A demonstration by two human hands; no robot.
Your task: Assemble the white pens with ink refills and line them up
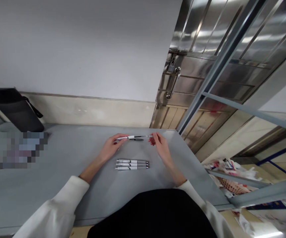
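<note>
Between the thumb and fingers of my left hand point(113, 144) is a white pen barrel point(130, 137), held level over the grey table. My right hand point(159, 143) pinches the far end of a thin pen refill point(140, 136), part dark and part clear. The refill lies in line with the barrel's right end; whether it sits inside cannot be made out. A dark pen part point(138, 139) shows just below the refill, its other end hidden near my left fingers. Closer to me, several white pens point(132, 164) with silver tips lie side by side on the table.
The grey table point(58, 191) meets a wall at the back. At its left stand a black pouch point(21, 112) and a blurred-out object point(24, 150). A metal frame post point(195, 109) rises at the right corner, beside shelves holding a pink basket point(232, 185) and plastic bags.
</note>
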